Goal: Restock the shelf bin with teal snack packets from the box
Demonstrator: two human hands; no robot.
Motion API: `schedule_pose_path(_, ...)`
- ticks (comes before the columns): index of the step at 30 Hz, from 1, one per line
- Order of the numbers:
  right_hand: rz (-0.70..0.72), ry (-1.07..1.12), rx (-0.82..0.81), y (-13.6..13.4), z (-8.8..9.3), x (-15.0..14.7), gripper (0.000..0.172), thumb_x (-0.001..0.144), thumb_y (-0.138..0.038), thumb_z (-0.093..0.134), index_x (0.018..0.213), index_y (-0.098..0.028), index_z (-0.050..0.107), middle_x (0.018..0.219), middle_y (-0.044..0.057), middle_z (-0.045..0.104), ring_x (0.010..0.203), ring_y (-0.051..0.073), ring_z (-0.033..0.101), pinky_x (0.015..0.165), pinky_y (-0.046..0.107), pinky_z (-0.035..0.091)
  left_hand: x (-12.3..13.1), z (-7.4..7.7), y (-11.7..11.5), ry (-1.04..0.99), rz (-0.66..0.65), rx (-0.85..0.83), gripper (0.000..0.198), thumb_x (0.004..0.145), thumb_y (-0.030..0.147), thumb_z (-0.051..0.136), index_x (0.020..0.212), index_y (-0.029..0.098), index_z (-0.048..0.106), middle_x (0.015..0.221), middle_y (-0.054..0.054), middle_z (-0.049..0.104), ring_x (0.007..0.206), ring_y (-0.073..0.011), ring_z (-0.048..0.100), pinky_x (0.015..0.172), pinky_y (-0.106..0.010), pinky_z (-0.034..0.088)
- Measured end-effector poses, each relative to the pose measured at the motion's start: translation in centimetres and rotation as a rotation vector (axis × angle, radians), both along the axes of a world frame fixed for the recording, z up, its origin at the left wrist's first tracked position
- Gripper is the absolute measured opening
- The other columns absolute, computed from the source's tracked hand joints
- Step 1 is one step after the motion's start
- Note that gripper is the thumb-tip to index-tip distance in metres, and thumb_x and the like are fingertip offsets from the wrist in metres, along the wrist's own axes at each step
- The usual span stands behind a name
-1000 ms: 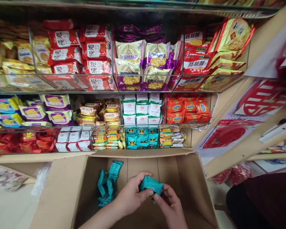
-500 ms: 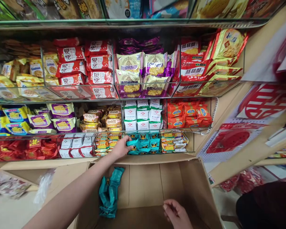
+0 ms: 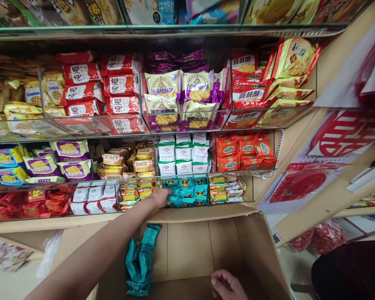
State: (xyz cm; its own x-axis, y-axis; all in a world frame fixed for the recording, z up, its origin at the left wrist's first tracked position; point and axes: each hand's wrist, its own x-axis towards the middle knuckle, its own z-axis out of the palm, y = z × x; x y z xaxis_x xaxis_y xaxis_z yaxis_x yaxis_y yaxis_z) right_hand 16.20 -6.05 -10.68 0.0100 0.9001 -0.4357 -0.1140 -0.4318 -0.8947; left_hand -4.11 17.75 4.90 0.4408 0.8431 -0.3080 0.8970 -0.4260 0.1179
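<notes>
My left hand (image 3: 160, 196) reaches over the cardboard box (image 3: 253, 241) to the lowest shelf. Its fingers are closed on a teal snack packet (image 3: 176, 201) at the left edge of the compartment of teal packets (image 3: 193, 191). A small heap of the same teal packets (image 3: 139, 260) lies in the left part of the box. My right hand (image 3: 227, 286) rests low inside the box near the bottom edge of the view. Its fingers are loosely bent and apart, and I see nothing in them.
Glass-fronted shelves (image 3: 187, 121) hold rows of snacks: white packets (image 3: 183, 156), orange packets (image 3: 243, 150), red packets (image 3: 118, 87) and purple-and-gold bags (image 3: 178, 98). A wooden shelf frame (image 3: 325, 196) with red paper cut-outs (image 3: 300, 183) stands at the right. A dark sleeve (image 3: 353, 271) shows at the bottom right.
My left hand took the teal packet from between both hands up out of the box to the lowest shelf. My right hand let go and stayed low in the box.
</notes>
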Motion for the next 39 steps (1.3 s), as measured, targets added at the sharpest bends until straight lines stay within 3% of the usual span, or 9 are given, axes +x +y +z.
schedule_pose_path(5, 0.008, -0.008, 0.006, 0.0, 0.4, 0.2, 0.03, 0.06, -0.047, 0.059, 0.063, -0.018, 0.052, 0.048, -0.004, 0.046, 0.045, 0.01, 0.046, 0.041, 0.02, 0.034, 0.4, 0.3, 0.0, 0.08, -0.053, -0.021, 0.025, 0.082, 0.028, 0.05, 0.103, 0.015, 0.053, 0.106, -0.007, 0.054, 0.094, -0.0199, 0.053, 0.08, -0.041, 0.043)
schedule_pose_path(22, -0.033, 0.021, 0.021, -0.1, 0.2, 0.2, 0.035, 0.058, -0.049, 0.062, 0.063, -0.016, 0.051, 0.051, -0.005, 0.044, 0.047, 0.011, 0.047, 0.041, 0.021, 0.034, 2.0, 0.1, -0.6, 0.134, 0.035, 0.106, 0.025, 0.083, 0.027, 0.049, 0.104, 0.015, 0.052, 0.107, -0.007, 0.053, 0.093, -0.0197, 0.053, 0.079, -0.041, 0.045)
schedule_pose_path(35, -0.025, 0.031, 0.016, 0.0, 0.4, 0.3, 0.036, 0.056, -0.051, 0.063, 0.062, -0.017, 0.053, 0.053, -0.004, 0.045, 0.048, 0.012, 0.049, 0.041, 0.021, 0.036, 1.7, -1.1, 0.3, 0.016, 0.027, 0.091, 0.022, 0.083, 0.027, 0.049, 0.101, 0.015, 0.053, 0.105, -0.007, 0.054, 0.092, -0.019, 0.053, 0.079, -0.04, 0.044)
schedule_pose_path(39, -0.03, 0.027, 0.016, -0.1, 0.4, 0.4, 0.036, 0.057, -0.05, 0.062, 0.063, -0.016, 0.052, 0.052, -0.004, 0.045, 0.048, 0.011, 0.049, 0.042, 0.021, 0.037, 1.5, -0.2, 0.0, -0.042, 0.02, 0.121, 0.022, 0.082, 0.028, 0.05, 0.098, 0.014, 0.054, 0.101, -0.006, 0.056, 0.088, -0.0179, 0.055, 0.076, -0.038, 0.045)
